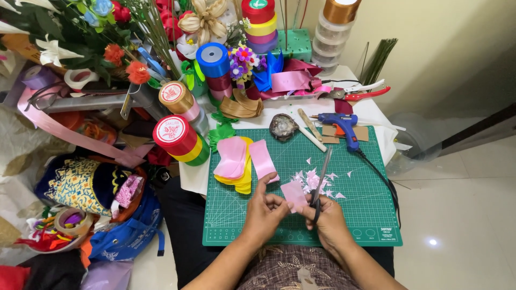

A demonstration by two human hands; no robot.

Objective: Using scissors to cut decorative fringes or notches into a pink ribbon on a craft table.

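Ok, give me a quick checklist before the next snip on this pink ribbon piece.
1. Left hand grips pink ribbon piece: ok.
2. Right hand holds scissors: ok.
3. Blades meeting the ribbon edge: cannot tell.
4. Left fingers out of the blades' path: cannot tell.
5. Work held above green cutting mat: ok.
6. Glue gun lies apart at the mat's far edge: ok.

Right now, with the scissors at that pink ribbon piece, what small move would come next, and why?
Probably a short snip. The left hand pinches the pink ribbon piece, the scissors in the right hand lie along its edge, and small pink offcuts already litter the green cutting mat.
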